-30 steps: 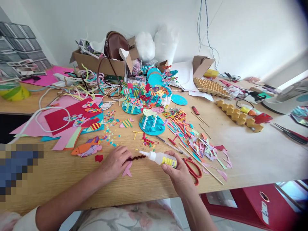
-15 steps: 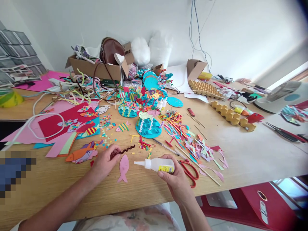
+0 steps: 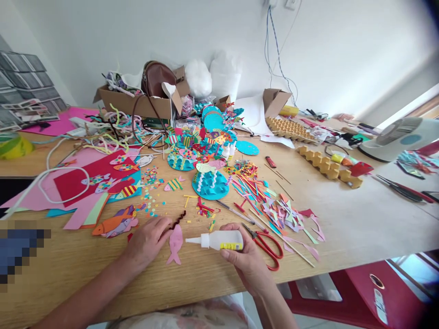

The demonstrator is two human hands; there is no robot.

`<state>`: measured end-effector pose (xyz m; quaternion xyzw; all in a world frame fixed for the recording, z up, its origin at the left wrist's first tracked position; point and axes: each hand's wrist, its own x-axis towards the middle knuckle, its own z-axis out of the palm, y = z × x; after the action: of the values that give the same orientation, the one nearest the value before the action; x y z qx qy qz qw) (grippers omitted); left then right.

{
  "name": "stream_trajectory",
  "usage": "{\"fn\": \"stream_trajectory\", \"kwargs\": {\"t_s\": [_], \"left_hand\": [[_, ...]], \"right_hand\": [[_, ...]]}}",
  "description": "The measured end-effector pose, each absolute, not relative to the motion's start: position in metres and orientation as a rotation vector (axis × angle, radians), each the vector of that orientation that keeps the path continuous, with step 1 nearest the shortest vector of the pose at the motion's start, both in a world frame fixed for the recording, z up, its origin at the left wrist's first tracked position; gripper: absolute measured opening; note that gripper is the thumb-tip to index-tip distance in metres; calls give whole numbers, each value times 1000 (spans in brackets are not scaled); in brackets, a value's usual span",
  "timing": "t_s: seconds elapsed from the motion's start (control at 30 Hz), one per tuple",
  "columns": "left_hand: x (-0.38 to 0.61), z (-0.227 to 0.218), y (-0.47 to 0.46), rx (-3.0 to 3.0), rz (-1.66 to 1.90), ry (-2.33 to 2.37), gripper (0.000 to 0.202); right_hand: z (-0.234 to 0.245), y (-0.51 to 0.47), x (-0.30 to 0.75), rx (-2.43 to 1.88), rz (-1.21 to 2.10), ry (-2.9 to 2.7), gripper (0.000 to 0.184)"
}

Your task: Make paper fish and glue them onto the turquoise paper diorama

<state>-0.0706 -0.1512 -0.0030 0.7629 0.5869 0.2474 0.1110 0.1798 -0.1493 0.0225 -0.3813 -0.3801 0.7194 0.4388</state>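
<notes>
My left hand (image 3: 149, 240) rests low over the table, fingers closed on one end of a dark brown wavy pipe cleaner (image 3: 179, 220). The other end sticks out past the fingertips, just above a pink paper fish (image 3: 176, 242). The fish lies flat with its tail toward me, right beside those fingertips. In my right hand (image 3: 245, 258) is a translucent glue bottle (image 3: 224, 239) with a yellow label, held on its side. Its thin nozzle points left and ends close to the fish's right edge. Whether glue is coming out cannot be seen.
Red-handled scissors (image 3: 273, 246) lie right of my right hand. Paper scraps (image 3: 286, 212) and a wooden stick (image 3: 283, 238) are beyond them. Orange and purple paper fish (image 3: 115, 222) lie at left. A blue egg-carton piece with fish (image 3: 210, 185) stands ahead.
My left hand has lowered toward the table, bringing the pipe cleaner down near the fish's head. The glue bottle has shifted slightly left with my right hand. The view has tilted a little.
</notes>
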Motion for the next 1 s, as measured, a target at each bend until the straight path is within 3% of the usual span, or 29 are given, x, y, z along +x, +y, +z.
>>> {"fn": "stream_trajectory", "kwargs": {"t_s": [0.43, 1.0], "left_hand": [[-71, 11, -180, 2710, 790, 1252, 34], [-74, -12, -196, 2676, 700, 1371, 35]], "right_hand": [[27, -144, 169, -1007, 1619, -1070, 35], [36, -135, 140, -1068, 1139, -1855, 30]]}}
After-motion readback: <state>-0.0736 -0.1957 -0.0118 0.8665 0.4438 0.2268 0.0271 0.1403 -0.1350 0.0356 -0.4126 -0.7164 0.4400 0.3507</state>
